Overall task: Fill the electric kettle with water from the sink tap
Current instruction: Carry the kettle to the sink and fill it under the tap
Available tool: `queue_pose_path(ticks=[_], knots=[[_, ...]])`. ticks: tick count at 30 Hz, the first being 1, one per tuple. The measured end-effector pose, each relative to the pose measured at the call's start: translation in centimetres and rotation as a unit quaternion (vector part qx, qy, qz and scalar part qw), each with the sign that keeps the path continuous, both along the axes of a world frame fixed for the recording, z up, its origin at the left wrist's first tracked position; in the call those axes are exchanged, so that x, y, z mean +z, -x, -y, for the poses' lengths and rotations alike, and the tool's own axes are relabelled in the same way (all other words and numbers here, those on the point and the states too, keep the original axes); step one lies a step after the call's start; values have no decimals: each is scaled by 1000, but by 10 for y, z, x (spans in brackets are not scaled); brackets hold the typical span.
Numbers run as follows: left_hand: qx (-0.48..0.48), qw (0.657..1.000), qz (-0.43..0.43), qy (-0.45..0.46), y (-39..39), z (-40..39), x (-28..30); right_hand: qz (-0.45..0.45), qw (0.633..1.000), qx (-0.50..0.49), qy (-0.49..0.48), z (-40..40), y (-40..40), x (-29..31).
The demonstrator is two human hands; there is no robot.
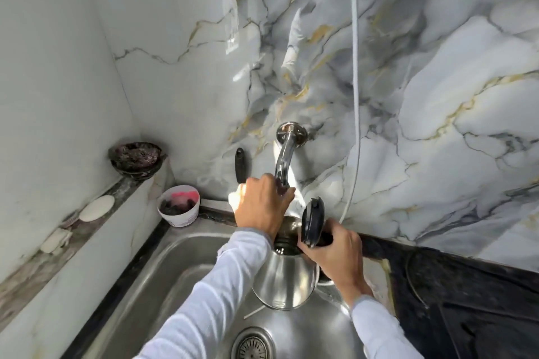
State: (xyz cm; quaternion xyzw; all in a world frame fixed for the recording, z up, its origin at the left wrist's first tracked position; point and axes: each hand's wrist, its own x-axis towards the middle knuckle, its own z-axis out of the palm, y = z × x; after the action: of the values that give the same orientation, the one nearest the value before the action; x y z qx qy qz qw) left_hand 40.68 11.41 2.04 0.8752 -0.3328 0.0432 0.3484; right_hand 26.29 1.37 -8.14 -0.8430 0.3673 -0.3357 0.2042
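A steel electric kettle (284,280) hangs over the sink basin (186,268), its black lid (312,220) flipped up and its mouth open beneath the tap. My right hand (335,253) grips the kettle's handle at the top right. The chrome tap (284,154) comes out of the marble wall and curves down. My left hand (262,204) is closed around the tap's lower end, hiding its spout. I cannot tell whether water is running.
A white tub (179,210) with dark and pink contents stands at the sink's back left corner. A dark bowl (135,157) and soap pieces (96,207) sit on the left ledge. A white cord (355,81) hangs down the wall. Black counter (466,285) lies to the right; the drain (252,344) is below.
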Motion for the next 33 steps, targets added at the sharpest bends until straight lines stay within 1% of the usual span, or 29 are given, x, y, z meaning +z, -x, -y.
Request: queue_pose_path(ticks=[2, 4, 7, 9, 10, 11, 12, 14, 15, 17, 19, 20, 23, 33], knots=[[9, 1000, 30, -5, 2, 2, -4, -3, 1000, 1, 3, -2, -7, -1], [-7, 1000, 12, 17, -1, 0, -4, -5, 1000, 6, 0, -3, -12, 0], [-100, 992, -61, 50, -21, -5, -8, -3, 1000, 11, -2, -1, -16, 2], [-161, 975, -134, 72, -33, -10, -12, -3, 1000, 17, -2, 1, -17, 3], [-178, 967, -165, 77, -37, -13, -14, -3, 1000, 20, -2, 2, -18, 4], [-184, 965, -176, 68, -39, -18, -14, -2, 1000, 23, -1, 3, -19, 5], [-189, 967, -166, 36, -38, -24, -14, -1, 1000, 25, -1, 3, -20, 6], [-193, 973, -114, -47, -34, -39, -17, 7, 1000, 24, 5, 4, -22, 9], [-197, 974, -84, -72, -30, -47, -19, 11, 1000, 24, 9, 5, -23, 11], [-201, 973, 5, -110, -23, -63, -29, 14, 999, 27, 20, 8, -24, 12], [-190, 965, 96, -153, -20, -74, -51, 16, 999, 30, 30, 9, -25, 12], [-185, 959, 127, -176, -20, -78, -61, 19, 999, 31, 32, 9, -25, 13], [-168, 950, 152, -217, -18, -83, -74, 27, 999, 32, 32, 8, -25, 16], [-161, 942, 177, -236, -14, -80, -77, 27, 999, 28, 32, 7, -22, 17]])
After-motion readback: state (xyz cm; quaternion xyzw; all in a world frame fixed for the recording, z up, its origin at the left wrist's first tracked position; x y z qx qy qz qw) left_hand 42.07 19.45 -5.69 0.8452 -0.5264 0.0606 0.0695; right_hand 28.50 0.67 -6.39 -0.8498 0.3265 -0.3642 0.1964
